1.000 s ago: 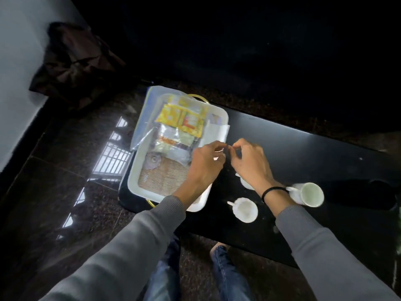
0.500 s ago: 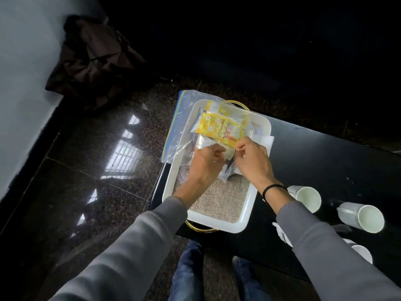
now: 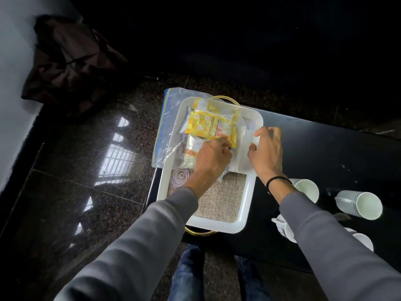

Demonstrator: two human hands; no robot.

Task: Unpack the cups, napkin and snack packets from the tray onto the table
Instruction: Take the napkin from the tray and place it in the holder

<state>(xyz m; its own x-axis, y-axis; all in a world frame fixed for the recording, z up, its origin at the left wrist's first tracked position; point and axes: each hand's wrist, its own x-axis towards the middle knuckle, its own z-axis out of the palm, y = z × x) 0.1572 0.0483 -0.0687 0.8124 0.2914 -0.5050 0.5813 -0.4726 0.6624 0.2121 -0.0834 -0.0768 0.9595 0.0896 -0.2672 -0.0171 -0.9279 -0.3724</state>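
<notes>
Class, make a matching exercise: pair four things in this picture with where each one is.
Things:
1. Yellow packet
2. Burlap mat
3. Cup
4. Plastic bag

Places:
A. lying on its side on the black table
B. hanging over the tray's left edge
C. lining the tray's near end
D. on top of the pile in the tray

Pairs: 1-D, 2-C, 3-A, 4-B

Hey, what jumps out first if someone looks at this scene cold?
The bright yellow snack packet at the far end of the white tray, with the left hand on the packets. Next, the right hand at the white napkin, and white cups on the black table.
</notes>
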